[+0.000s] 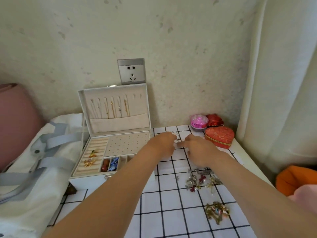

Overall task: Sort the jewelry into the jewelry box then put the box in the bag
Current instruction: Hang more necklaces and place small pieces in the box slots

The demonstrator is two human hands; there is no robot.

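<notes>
Two hands meet over the checked tablecloth (171, 203), just right of the open jewelry box (127, 143). The left hand (163, 144) curls its fingers round a thin silver chain (176, 137), while the right hand (199, 150) reaches its fingertips to the same chain, though whether it pinches it I cannot tell. Necklaces (111, 109) hang in the box's raised lid and rings (91, 157) sit in its left rolls; loose brooches (200, 179) lie near right on the cloth, and the white bag (34, 169) lies left of the box.
</notes>
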